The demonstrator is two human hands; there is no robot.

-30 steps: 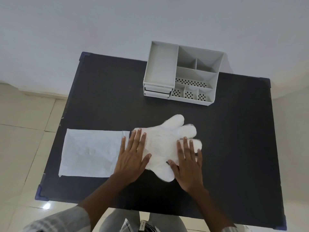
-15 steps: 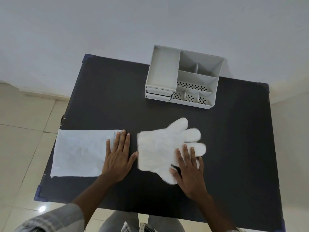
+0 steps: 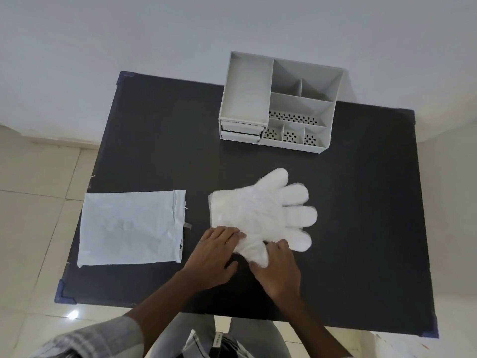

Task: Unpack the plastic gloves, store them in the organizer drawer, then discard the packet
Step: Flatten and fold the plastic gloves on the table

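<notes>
A stack of translucent white plastic gloves (image 3: 263,210) lies flat in the middle of the black table (image 3: 361,202), fingers pointing right. My left hand (image 3: 214,257) and my right hand (image 3: 278,270) both pinch the stack's near edge, at the thumb part. The empty white packet (image 3: 129,228) lies flat at the left of the table, apart from both hands. The grey organizer (image 3: 278,102) stands at the far edge; its two small drawers (image 3: 241,133) at the front left look closed.
Blue corner guards (image 3: 64,295) mark the table's corners. Tiled floor lies to the left, and a white wall stands behind the organizer. My legs are under the near edge.
My left hand left the packet and moved right to the gloves' near edge. My right hand slid off the top of the stack and now grips its near edge.
</notes>
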